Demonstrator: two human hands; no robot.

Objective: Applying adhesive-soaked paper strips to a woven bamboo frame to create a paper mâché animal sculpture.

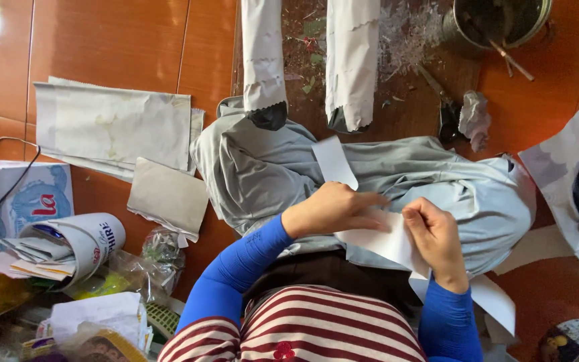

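Here the person sits on the orange floor [122, 40] with grey-trousered legs stretched forward, and both hands work a white paper strip [383, 243] over the lap. The left hand [333, 209] lies across the strip with its fingers extended flat, pressing the sheet down against the thigh, while the right hand [437, 240] has its grip pressed together on the strip's near edge, thumb on top and fingers curled beneath. The strip runs from an upturned end just above the left hand down past the right wrist, where a loose tail hangs beside the blue sleeve.

The paper looks light and thin, and it bends readily: the free end curls on its own. It would likely crease or tear under a hard pull, so a hold near an edge, with the other hand flat on the sheet to steady it, seems the safe way to take it. It appears dry and matte, not slippery.

Round about lie more sheets: a stack of pale paper [112, 127] on the floor to the left, a brown card piece [167, 196] just beside the knee, a rolled bundle of papers [68, 247], and a metal pot [500, 20] well apart at the top right.
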